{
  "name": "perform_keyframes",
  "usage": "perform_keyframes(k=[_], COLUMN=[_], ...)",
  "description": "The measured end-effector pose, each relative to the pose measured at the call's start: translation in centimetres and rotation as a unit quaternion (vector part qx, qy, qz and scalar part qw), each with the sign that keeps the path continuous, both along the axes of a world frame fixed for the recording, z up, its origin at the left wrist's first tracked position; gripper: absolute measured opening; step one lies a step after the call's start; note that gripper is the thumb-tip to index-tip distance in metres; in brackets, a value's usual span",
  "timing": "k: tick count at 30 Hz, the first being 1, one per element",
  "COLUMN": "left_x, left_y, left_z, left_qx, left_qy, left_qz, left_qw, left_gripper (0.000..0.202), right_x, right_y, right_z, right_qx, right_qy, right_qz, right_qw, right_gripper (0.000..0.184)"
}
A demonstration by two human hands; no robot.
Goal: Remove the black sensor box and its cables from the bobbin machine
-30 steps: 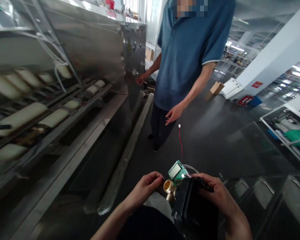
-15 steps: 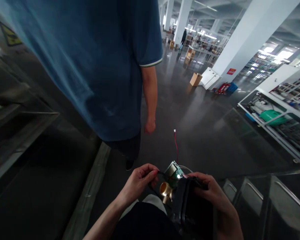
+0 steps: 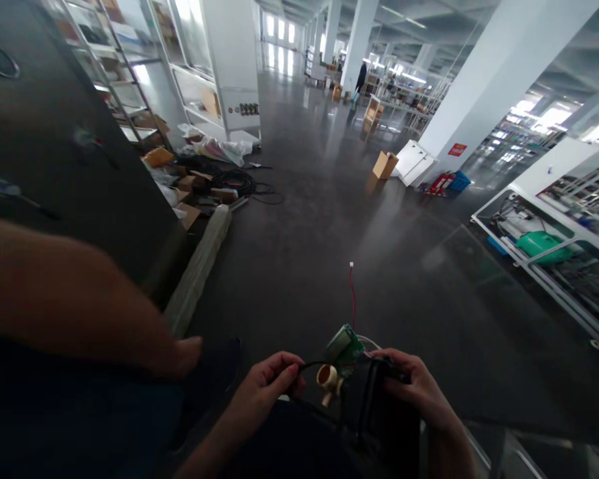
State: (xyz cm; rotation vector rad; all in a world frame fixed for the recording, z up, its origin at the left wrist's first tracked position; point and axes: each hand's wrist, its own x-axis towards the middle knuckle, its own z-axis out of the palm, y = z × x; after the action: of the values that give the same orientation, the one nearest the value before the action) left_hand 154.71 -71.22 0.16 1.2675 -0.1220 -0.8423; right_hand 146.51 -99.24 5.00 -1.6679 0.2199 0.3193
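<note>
My left hand [image 3: 274, 382] pinches a thin black cable [image 3: 309, 364] between thumb and fingers. My right hand [image 3: 412, 386] is closed around the side of a black box-like housing [image 3: 367, 409], whose lower part is lost in shadow. A brass fitting [image 3: 328, 378] with an open round end sticks out to the left of the housing. Just above it hangs a green circuit board [image 3: 343, 344], tilted, with light wires running back to the housing. From the board a red wire [image 3: 353, 296] stretches forward and ends in a small white connector [image 3: 351, 265].
At left, another person's arm [image 3: 80, 299] reaches across, close to my left hand. Behind it stand a metal cabinet door [image 3: 80, 133] and a wrapped beam [image 3: 199, 266] on the floor. Coiled black cable [image 3: 234, 181] lies farther off. A white-framed rack [image 3: 544, 249] stands at right.
The person in blue has moved left and nearer, uncovering shelves and floor clutter behind. My left hand, holding the cable, has shifted slightly left and down, away from the board.
</note>
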Motion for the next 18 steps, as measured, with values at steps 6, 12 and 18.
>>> perform_keyframes(k=[6,12,18], left_x=[6.2,11.9,17.0], left_y=[-3.7,-7.0,-9.7], left_z=[-1.0,1.5,2.9], left_qx=[-0.005,-0.008,-0.014], left_qy=[0.035,0.029,0.004], left_qz=[0.056,0.109,0.177], left_qw=[0.998,0.994,0.984], left_gripper=[0.046,0.035,0.030], right_x=[8.5,18.4,27.9], right_y=[-3.5,-8.1,-11.1], right_z=[0.5,-0.3,-0.8], right_qx=[0.006,0.017,0.026], right_qy=[0.024,0.013,0.031], right_qz=[0.006,0.077,0.059], right_qw=[1.000,0.997,0.997], right_gripper=[0.047,0.045,0.044])
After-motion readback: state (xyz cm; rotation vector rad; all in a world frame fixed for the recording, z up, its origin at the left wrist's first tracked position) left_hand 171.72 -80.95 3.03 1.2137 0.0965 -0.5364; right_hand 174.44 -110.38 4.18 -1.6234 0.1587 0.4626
